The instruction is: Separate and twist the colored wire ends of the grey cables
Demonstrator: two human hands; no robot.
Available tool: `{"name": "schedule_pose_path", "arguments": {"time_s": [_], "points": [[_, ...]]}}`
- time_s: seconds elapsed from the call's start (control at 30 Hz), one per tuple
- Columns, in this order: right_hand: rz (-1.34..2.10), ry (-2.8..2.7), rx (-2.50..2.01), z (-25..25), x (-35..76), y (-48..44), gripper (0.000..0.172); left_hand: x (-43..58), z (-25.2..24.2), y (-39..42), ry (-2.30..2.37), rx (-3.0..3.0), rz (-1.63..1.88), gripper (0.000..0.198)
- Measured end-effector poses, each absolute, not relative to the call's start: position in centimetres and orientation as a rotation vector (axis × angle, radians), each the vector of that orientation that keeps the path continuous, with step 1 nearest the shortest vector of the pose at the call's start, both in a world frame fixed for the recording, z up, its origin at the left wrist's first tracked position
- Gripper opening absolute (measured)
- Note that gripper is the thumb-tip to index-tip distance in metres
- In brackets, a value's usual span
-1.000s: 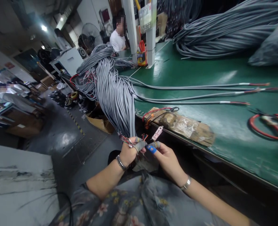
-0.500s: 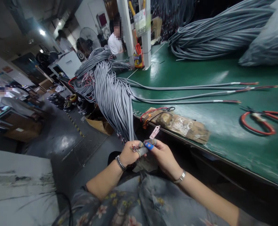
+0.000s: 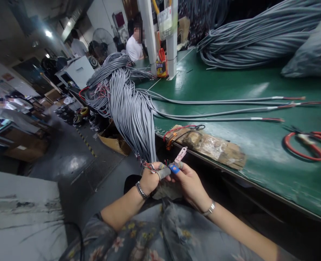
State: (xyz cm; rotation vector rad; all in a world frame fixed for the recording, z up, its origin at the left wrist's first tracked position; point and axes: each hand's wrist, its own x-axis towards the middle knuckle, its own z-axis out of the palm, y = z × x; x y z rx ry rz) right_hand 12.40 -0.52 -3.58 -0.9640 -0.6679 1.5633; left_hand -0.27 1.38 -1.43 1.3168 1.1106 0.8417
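A thick bundle of grey cables (image 3: 130, 108) hangs off the edge of the green bench (image 3: 231, 83) down to my lap. My left hand (image 3: 151, 177), thumb wrapped in grey tape, is closed around the cable ends, where thin coloured wires (image 3: 152, 166) stick out. My right hand (image 3: 189, 183), with a blue-taped fingertip, pinches the same wire ends right beside the left thumb. A small pink tag (image 3: 181, 154) hangs just above my right fingers.
A worn taped block (image 3: 212, 145) with red and black wires lies at the bench edge. Three stripped cables (image 3: 231, 108) stretch across the bench; red-handled scissors (image 3: 307, 145) lie right. More cable coils (image 3: 258, 32) are piled behind. People work in the background.
Both hands stay together on the cable ends, with only small shifts of the fingers. The view has swayed slightly.
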Motion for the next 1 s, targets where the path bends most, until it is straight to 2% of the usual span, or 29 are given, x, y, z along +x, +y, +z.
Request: {"name": "schedule_pose_path", "arguments": {"time_s": [0.57,1.0], "points": [[1.446,-0.710,-1.111,-3.7,13.0,-0.7,0.049,-0.4,-2.6,1.5,1.162,1.242,0.985,0.036],[1.490,-0.940,-1.014,-5.2,14.1,-1.6,0.045,-0.7,-1.6,1.9,1.136,1.141,0.961,0.043]]}}
